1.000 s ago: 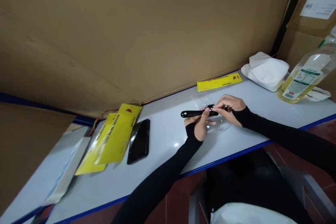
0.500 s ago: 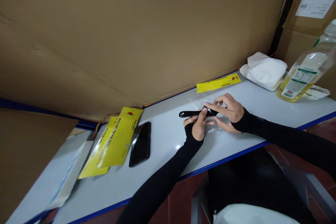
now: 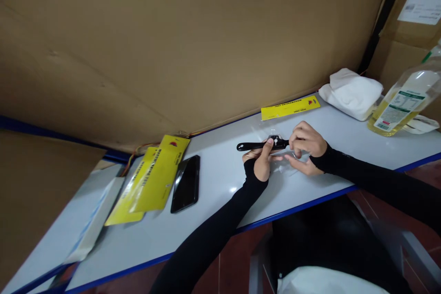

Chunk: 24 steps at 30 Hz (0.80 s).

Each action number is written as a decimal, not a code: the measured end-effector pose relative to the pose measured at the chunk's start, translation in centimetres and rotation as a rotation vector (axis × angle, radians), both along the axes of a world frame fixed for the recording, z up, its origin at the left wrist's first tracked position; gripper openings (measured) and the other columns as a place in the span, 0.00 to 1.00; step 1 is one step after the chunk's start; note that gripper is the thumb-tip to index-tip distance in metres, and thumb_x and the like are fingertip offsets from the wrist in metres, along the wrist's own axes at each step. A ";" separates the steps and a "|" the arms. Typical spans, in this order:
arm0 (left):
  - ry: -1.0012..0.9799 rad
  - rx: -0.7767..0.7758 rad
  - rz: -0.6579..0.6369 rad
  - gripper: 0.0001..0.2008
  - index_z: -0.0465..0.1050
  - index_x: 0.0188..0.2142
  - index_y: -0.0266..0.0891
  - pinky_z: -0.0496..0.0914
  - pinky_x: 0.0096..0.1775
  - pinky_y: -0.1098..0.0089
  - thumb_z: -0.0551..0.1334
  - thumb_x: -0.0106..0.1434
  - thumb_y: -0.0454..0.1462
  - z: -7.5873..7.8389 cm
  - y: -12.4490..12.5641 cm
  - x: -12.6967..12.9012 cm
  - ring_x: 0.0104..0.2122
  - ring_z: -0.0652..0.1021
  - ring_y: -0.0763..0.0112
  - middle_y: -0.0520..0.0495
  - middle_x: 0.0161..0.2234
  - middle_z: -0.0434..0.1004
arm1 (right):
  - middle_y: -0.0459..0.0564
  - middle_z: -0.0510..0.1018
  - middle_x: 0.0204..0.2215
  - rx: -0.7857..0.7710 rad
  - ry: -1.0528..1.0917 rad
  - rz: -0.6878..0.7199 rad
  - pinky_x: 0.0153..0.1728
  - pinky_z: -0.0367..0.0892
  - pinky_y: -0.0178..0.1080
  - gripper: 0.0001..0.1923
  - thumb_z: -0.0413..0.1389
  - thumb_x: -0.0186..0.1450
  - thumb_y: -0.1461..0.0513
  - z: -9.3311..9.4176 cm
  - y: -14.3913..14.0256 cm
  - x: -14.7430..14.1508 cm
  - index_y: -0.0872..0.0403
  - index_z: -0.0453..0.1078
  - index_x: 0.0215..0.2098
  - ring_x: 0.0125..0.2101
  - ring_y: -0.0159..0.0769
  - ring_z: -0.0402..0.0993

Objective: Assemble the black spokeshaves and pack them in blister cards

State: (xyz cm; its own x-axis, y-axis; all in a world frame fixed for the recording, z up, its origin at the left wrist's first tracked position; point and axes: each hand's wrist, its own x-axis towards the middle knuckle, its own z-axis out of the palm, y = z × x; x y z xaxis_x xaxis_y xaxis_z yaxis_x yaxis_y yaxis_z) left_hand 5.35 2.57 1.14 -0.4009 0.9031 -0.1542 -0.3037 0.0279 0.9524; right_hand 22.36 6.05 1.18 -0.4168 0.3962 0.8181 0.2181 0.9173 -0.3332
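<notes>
I see open tabletop (image 3: 220, 183) between the phone (image 3: 186, 183) and my left hand (image 3: 262, 165), wide enough to pass a hand. The cardboard wall (image 3: 172, 46) closes the far edge. On the right, a white cloth bundle (image 3: 351, 94) and an oil bottle (image 3: 399, 108) block that corner (a yellow card (image 3: 290, 107) lies flat nearby).

Black slim tool (image 3: 257, 146), long handle pointing left, roughly level just above the white table, wider head end (small white marks on it) at right, pinched between both hands; clear plastic wrap (image 3: 287, 167) lies beneath.
</notes>
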 end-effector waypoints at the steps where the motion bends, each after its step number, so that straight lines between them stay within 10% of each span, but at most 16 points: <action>1: 0.001 0.000 0.003 0.20 0.83 0.32 0.31 0.83 0.26 0.64 0.80 0.48 0.45 -0.1 0.0 0.0 0.30 0.87 0.52 0.39 0.31 0.86 | 0.50 0.74 0.32 -0.013 0.005 -0.012 0.38 0.68 0.46 0.07 0.63 0.62 0.64 0.1 0.0 0.0 0.51 0.69 0.29 0.37 0.42 0.67; 5: -0.008 -0.001 -0.015 0.20 0.84 0.34 0.30 0.83 0.26 0.64 0.79 0.50 0.45 -0.1 0.1 0.1 0.31 0.88 0.53 0.37 0.34 0.87 | 0.54 0.74 0.42 -0.046 -0.061 -0.105 0.42 0.71 0.51 0.24 0.61 0.63 0.63 0.1 0.0 0.1 0.51 0.73 0.58 0.43 0.47 0.68; 10: -0.014 0.013 -0.007 0.18 0.84 0.34 0.30 0.80 0.23 0.68 0.79 0.51 0.44 -0.1 0.0 0.0 0.29 0.87 0.56 0.37 0.34 0.87 | 0.50 0.74 0.32 -0.015 -0.035 -0.082 0.39 0.68 0.47 0.07 0.65 0.60 0.64 -0.1 0.2 0.3 0.50 0.71 0.30 0.37 0.44 0.67; 15: -0.002 0.024 -0.033 0.19 0.85 0.36 0.31 0.80 0.23 0.69 0.79 0.52 0.45 -0.3 0.0 -0.3 0.29 0.87 0.57 0.37 0.35 0.87 | 0.54 0.74 0.40 -0.051 -0.083 -0.117 0.43 0.71 0.51 0.23 0.62 0.64 0.60 -0.2 0.2 0.0 0.51 0.73 0.58 0.43 0.47 0.68; 21: -0.020 -0.004 0.001 0.21 0.84 0.35 0.30 0.79 0.22 0.67 0.79 0.50 0.45 -0.3 0.2 -0.1 0.30 0.87 0.53 0.35 0.35 0.87 | 0.50 0.74 0.31 -0.034 -0.032 -0.040 0.38 0.68 0.47 0.10 0.65 0.60 0.64 0.2 0.1 0.2 0.50 0.68 0.28 0.37 0.43 0.68; 24: -0.011 0.010 -0.002 0.21 0.85 0.36 0.30 0.79 0.22 0.67 0.79 0.51 0.46 -0.3 0.2 0.0 0.30 0.87 0.54 0.36 0.35 0.87 | 0.52 0.75 0.36 -0.056 -0.037 -0.080 0.41 0.70 0.49 0.12 0.63 0.63 0.61 0.2 0.0 0.1 0.51 0.75 0.46 0.39 0.45 0.69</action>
